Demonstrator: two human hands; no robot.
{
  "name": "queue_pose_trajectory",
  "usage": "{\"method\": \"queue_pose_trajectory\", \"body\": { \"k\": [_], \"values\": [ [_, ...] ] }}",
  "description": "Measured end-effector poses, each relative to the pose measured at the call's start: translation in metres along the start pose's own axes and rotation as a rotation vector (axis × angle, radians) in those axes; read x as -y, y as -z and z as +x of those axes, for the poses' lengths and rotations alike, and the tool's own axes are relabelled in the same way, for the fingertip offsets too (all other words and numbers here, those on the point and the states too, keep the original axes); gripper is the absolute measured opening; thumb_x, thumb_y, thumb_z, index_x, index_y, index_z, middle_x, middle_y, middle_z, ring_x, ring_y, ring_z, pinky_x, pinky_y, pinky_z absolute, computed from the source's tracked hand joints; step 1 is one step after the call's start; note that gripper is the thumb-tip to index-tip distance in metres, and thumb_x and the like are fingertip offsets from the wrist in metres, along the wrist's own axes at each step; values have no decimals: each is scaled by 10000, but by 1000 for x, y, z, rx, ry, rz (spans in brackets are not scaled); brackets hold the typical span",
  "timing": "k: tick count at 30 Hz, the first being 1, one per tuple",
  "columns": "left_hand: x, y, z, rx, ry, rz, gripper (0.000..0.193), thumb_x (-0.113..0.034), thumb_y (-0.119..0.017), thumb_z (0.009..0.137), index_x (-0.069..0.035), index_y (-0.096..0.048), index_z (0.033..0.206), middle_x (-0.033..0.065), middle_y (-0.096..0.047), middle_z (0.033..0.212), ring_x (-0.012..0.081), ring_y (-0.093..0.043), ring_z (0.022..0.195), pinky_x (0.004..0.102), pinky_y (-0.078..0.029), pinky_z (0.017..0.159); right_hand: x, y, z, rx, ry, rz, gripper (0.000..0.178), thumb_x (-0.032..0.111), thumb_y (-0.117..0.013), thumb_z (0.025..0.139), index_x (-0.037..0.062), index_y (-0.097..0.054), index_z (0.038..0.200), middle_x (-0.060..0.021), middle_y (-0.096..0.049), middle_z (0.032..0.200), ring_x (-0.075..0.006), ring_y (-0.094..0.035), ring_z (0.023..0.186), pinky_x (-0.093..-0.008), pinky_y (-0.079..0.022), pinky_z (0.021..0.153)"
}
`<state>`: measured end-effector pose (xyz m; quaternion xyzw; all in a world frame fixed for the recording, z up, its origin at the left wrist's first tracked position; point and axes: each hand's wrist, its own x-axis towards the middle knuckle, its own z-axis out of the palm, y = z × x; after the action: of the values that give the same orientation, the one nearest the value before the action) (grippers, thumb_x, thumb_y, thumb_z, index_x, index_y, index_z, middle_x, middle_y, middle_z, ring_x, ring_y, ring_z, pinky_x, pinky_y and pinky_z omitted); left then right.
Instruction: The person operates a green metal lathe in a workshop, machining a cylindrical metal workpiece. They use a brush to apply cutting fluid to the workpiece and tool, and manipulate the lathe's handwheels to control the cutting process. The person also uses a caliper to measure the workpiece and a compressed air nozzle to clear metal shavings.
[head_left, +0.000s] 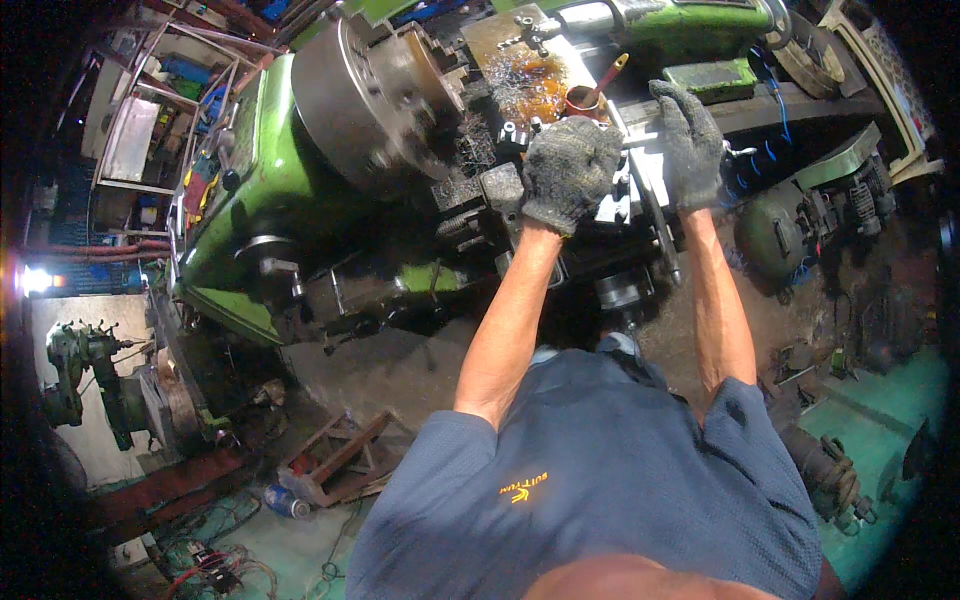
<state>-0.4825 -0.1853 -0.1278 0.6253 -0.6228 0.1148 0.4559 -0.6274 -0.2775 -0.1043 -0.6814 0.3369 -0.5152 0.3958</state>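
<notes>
Two hands in grey knitted work gloves reach into the upper middle of the frame, over the carriage of a large green metalworking lathe [310, 190]. The left hand [572, 172] is curled, its knuckles up; what lies under its fingers is hidden, so one cannot tell whether it grips anything. The right hand [690, 145] is apart from it, fingers nearly straight, with no grip visible. Between and below them, right of centre in the upper half, slants a slim grey metal bar [657, 210]; whether the right glove touches it cannot be told.

The step appears to be handwork at the carriage. To do it well, the person should move slowly and settle the right hand before applying force. The thick round steel chuck [345, 95] stands left of the left hand, and loose knit could snag there, so it should be at rest. Metal shavings [475, 145] beside the carriage are better swept with the red-handled brush [608, 75] standing in the small red pot [575, 110] than with a glove
</notes>
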Motion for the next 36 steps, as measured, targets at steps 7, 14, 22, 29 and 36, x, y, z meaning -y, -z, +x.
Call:
{"method": "queue_pose_trajectory", "body": {
  "k": [7, 14, 22, 29, 36],
  "values": [
    [2, 3, 0, 37, -25, 2, 193, -245, -641, 896, -95, -683, 782, 141, -647, 774, 342, -652, 736, 476, -507, 671, 1, -1, -1, 11, -40, 29, 265, 132, -566, 1019, 30, -716, 1212, -74, -731, 1182, -161, -667, 1042, -299, -520, 908],
    [3, -2, 3, -27, -47, -39, 252, -259, -653, 902, -85, -661, 720, 138, -617, 703, 337, -619, 669, 474, -472, 631, -25, 53, 29, 257, -77, 6, 325, 254, -508, 1058, 47, -717, 1195, -68, -700, 876, -120, -642, 720, -279, -529, 665],
    [-15, 9, 8, 154, 169, 56, 179, -197, -647, 901, -46, -741, 888, 188, -725, 936, 378, -693, 912, 465, -545, 833, -114, 68, 118, 436, -201, -513, 396, 396, -680, 917, 104, -734, 1179, -124, -747, 1106, -234, -715, 974, -338, -541, 873],
    [-17, 6, 0, 76, 101, 310, 135, -234, -688, 825, -106, -731, 809, 143, -713, 906, 342, -683, 897, 442, -533, 815, -184, -25, 147, 804, -94, -233, 579, 563, -695, 863, 111, -706, 1224, -159, -729, 1139, -310, -695, 1071, -396, -524, 928],
    [-17, 5, -10, 95, 287, 291, 175, -211, -662, 859, -77, -748, 933, 159, -716, 1038, 372, -674, 984, 466, -536, 881, -176, -59, 164, 877, 30, -135, 395, 460, -634, 938, 108, -743, 1080, -176, -727, 943, -355, -700, 923, -439, -537, 819]
  ]
}}
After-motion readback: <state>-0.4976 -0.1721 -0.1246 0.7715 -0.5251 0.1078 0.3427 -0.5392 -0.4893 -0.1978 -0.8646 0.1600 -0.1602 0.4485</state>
